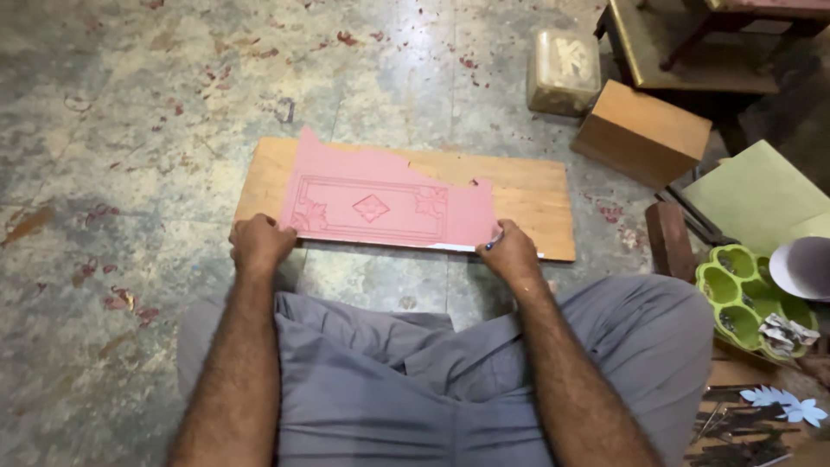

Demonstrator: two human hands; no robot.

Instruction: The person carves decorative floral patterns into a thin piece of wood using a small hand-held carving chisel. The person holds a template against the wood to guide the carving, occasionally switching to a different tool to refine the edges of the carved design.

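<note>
A worn stone floor (130, 130) is seen below, grey-green and dotted with red stains. A flat wooden board (536, 195) is laid on it, just ahead of the knees in grey trousers (389, 380). Behind the board, a wooden box (641, 131) and a pale carved block (564, 69) are set near a dark stool (692, 52). To the right, a green sheet (756, 195) and a green tray with cups (743, 298) are kept — some paper bits and small tools are piled close by.

A pink sheet (380, 203) is spread on the board. Its top edge is torn and jagged. A box-shaped border is pressed into it, with a diamond in the middle and a leaf shape at each side.

The sheet's near left corner is pressed down by the curled left hand (259, 242). A small blue tool (493, 244) is held in the closed right hand (512, 255) — it is placed at the sheet's near right corner.
</note>
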